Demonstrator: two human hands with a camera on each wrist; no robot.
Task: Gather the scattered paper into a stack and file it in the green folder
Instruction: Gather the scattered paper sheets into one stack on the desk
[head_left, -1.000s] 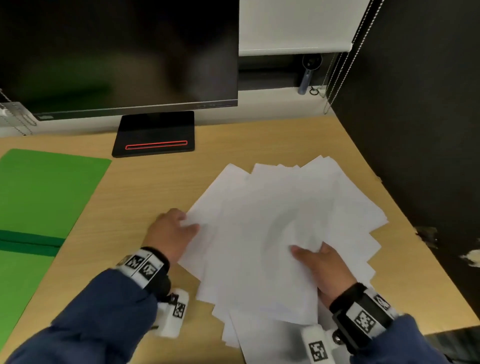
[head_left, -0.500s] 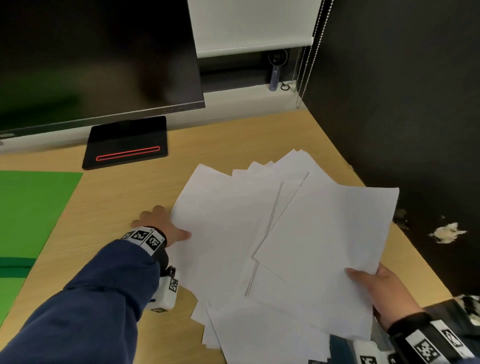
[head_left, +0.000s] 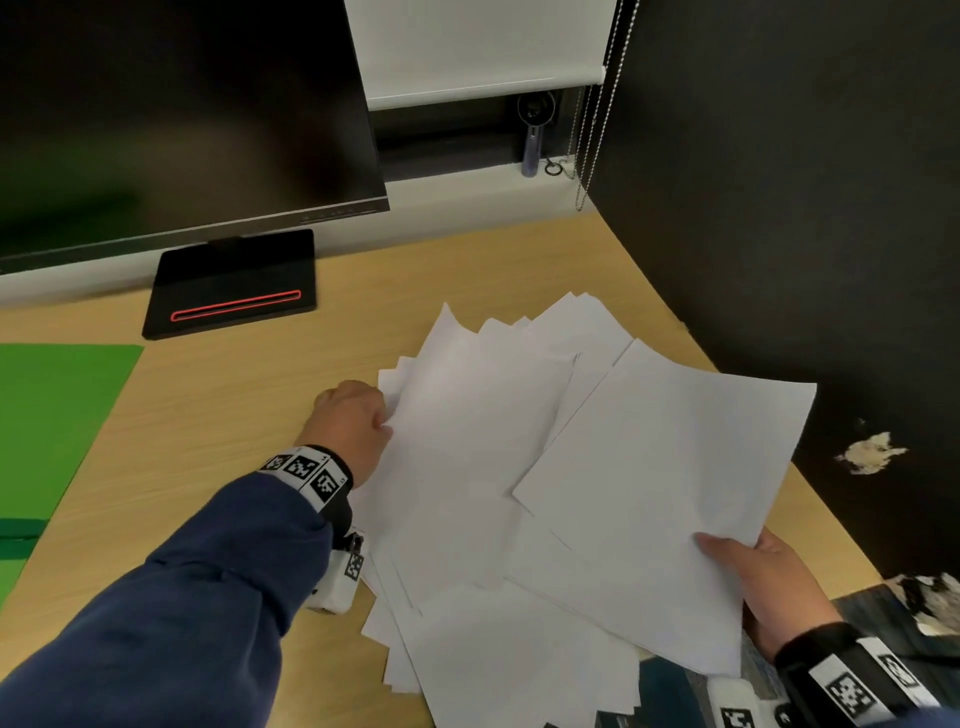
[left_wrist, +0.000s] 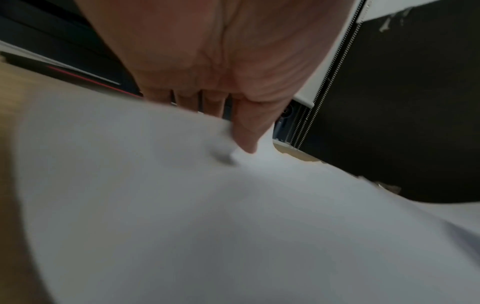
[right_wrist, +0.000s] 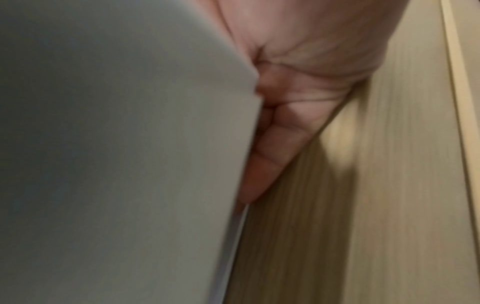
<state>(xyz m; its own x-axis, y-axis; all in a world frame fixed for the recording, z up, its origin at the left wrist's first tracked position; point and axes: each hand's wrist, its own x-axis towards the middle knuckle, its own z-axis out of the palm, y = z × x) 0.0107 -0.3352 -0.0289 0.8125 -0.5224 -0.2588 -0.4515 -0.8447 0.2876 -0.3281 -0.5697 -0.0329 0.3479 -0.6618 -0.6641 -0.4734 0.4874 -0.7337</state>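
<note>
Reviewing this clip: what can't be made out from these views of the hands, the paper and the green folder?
- Sheet count: head view, papers overlap one another.
- Left hand fingertips: head view, tucked under the pile's edge; left wrist view blurred.
- Right hand fingers: head view, beneath the lifted sheets; right wrist view blurred.
- Green folder: cut off by the head view's left edge.
</note>
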